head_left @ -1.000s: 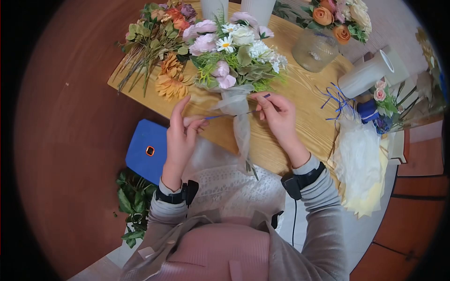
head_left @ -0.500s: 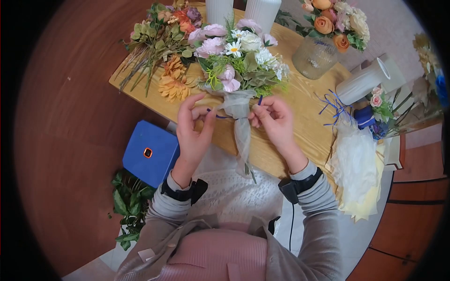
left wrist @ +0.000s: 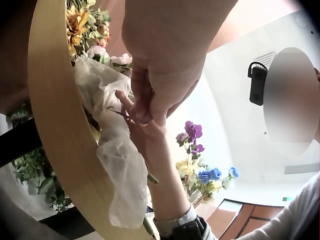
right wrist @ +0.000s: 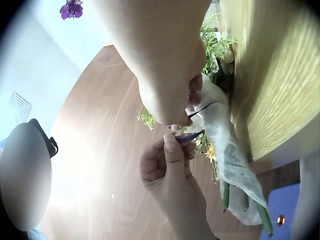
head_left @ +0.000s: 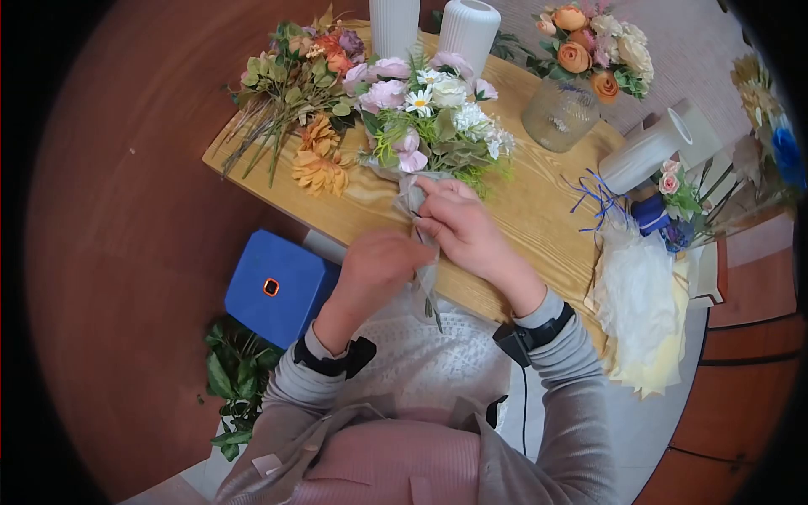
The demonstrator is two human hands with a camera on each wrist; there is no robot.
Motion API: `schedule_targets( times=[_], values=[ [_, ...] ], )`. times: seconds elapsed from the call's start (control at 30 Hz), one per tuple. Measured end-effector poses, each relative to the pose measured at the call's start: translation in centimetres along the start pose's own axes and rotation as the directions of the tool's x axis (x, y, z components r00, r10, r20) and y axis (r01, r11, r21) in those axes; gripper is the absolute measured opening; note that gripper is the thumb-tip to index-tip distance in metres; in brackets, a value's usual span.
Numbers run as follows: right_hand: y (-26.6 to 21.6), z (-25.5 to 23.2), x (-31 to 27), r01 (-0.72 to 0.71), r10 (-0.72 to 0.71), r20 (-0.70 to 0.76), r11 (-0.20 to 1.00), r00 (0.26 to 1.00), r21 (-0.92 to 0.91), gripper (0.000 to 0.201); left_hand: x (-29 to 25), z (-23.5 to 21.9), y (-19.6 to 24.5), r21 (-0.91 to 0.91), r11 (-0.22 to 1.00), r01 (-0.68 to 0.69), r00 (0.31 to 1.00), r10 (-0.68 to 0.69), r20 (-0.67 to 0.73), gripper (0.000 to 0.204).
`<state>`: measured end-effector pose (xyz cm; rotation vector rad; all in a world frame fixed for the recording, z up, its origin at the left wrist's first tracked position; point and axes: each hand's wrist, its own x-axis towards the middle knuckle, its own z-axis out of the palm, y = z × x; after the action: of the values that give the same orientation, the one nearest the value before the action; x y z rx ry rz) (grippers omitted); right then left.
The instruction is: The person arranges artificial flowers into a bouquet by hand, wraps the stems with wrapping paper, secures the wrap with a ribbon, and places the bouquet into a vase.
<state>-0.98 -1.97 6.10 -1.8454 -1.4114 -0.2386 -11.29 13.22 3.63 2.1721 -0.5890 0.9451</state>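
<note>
A bouquet of pink, white and daisy-like artificial flowers (head_left: 421, 105) lies on the wooden table, its stems bound in sheer white wrap (right wrist: 220, 122). A thin dark blue ribbon (right wrist: 189, 137) runs around the gathered wrap. In the right wrist view, my left hand (head_left: 379, 259) pinches one ribbon end between thumb and fingers. My right hand (head_left: 465, 225) pinches the other part of the ribbon close against the wrap. Both hands meet at the neck of the bouquet, blurring slightly on the left. Green stem ends (right wrist: 264, 217) stick out below the wrap.
Loose artificial flowers (head_left: 295, 76) lie at the table's left. White ribbed vases (head_left: 467, 34) stand behind the bouquet, and a glass vase (head_left: 560, 118) holds roses. At right are a tipped white vase (head_left: 648, 151), blue ribbon pieces (head_left: 596, 198) and white wrapping sheets (head_left: 635, 282).
The hands were apart on either side of the wrap, each with a ribbon end. Now they have come together, the left moving right and down, the right moving left over the wrap.
</note>
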Motion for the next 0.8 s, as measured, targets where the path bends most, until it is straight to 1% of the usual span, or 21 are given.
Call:
schedule_targets(
  times=[0.03,0.07,0.1,0.13,0.2,0.23,0.27,0.3,0.37,0.43,0.5,0.53,0.57,0.6,0.63,0.67,0.7,0.73,0.77,0.8],
  values=[
    [0.1,-0.1,0.0,0.002,-0.002,-0.003,1.000,1.000,-0.001,0.005,-0.1,0.1,0.0,-0.012,1.000,-0.002,1.000,0.002,0.020,0.020],
    [0.3,-0.2,-0.1,-0.019,0.019,0.003,0.999,1.000,0.051,0.006,-0.2,0.0,0.0,-0.025,1.000,-0.003,0.999,0.004,0.040,0.022],
    [0.5,-0.3,-0.1,-0.041,0.040,0.010,0.994,0.999,0.102,0.006,-0.1,0.0,0.1,-0.025,1.000,-0.005,0.999,0.006,0.039,0.022],
    [0.6,-0.2,-0.1,-0.040,0.039,0.009,0.994,0.999,0.100,0.006,0.2,0.1,0.2,-0.040,0.999,-0.009,1.000,0.010,0.024,0.021],
    [0.8,0.1,-0.3,-0.156,0.188,-0.062,0.926,0.980,0.342,0.008,0.6,0.0,1.0,-0.055,0.998,-0.018,1.000,0.018,0.009,0.019],
    [0.9,0.2,-0.3,-0.154,0.187,-0.064,0.927,0.980,0.342,0.008,1.0,-0.1,1.6,-0.083,0.996,0.034,0.999,-0.032,0.023,0.019],
    [1.1,0.2,-0.3,-0.191,0.226,-0.033,0.885,0.974,0.425,0.008,1.2,-0.2,1.9,-0.109,0.990,0.086,0.996,-0.082,0.038,0.018],
    [1.1,0.2,-0.3,-0.226,0.262,0.000,0.834,0.965,0.503,0.009,1.3,-0.3,1.9,-0.107,0.991,0.083,0.996,-0.080,0.038,0.018],
    [0.9,0.0,-0.1,-0.237,0.273,0.008,0.818,0.962,0.525,0.008,1.8,-0.6,1.6,-0.042,0.999,0.001,0.991,0.004,0.131,0.016],
    [1.1,0.1,-0.1,-0.247,0.286,0.014,0.801,0.958,0.546,0.008,2.2,-0.8,1.3,-0.067,0.998,0.016,0.989,-0.006,0.148,0.016],
    [2.0,0.8,-0.4,-0.276,0.378,0.011,0.656,0.926,0.703,0.008,2.8,-0.6,0.6,-0.093,0.995,0.031,0.986,-0.015,0.167,0.016],
    [2.1,1.0,-0.5,-0.275,0.379,0.009,0.656,0.926,0.703,0.008,2.9,-0.2,-0.2,-0.216,0.969,0.118,0.990,-0.099,0.096,0.015],
    [2.2,1.3,-0.5,-0.268,0.428,-0.030,0.617,0.903,0.740,0.008,3.1,0.2,-1.1,-0.340,0.921,0.192,0.981,-0.192,0.034,0.014],
    [2.3,1.4,-0.4,-0.257,0.478,-0.065,0.577,0.876,0.775,0.008,3.1,0.4,-2.0,-0.339,0.921,0.191,0.981,-0.191,0.034,0.014],
    [2.1,1.5,-0.3,-0.256,0.477,-0.066,0.578,0.876,0.775,0.008,3.1,0.4,-2.8,-0.501,0.810,0.304,0.948,-0.310,0.074,0.012],
    [1.8,1.5,-0.3,-0.210,0.421,-0.193,0.737,0.886,0.643,0.007,3.1,0.3,-3.4,-0.639,0.658,0.399,0.900,-0.415,0.134,0.010],
    [1.6,1.4,-0.4,-0.164,0.339,-0.305,0.863,0.890,0.478,0.007,3.0,0.2,-3.6,-0.639,0.658,0.399,0.900,-0.415,0.135,0.010],
    [1.6,1.4,-0.4,-0.164,0.339,-0.306,0.863,0.890,0.478,0.007,3.2,-0.1,-3.4,-0.601,0.673,0.430,0.878,-0.467,0.106,0.009],
    [1.5,1.5,-0.5,-0.202,0.405,-0.259,0.800,0.877,0.565,0.006,3.5,-0.4,-3.2,-0.563,0.684,0.463,0.853,-0.517,0.074,0.007],
    [1.4,1.5,-0.6,-0.239,0.465,-0.206,0.727,0.861,0.644,0.005,3.7,-0.8,-2.9,-0.563,0.683,0.465,0.853,-0.517,0.076,0.007]
  ],
)
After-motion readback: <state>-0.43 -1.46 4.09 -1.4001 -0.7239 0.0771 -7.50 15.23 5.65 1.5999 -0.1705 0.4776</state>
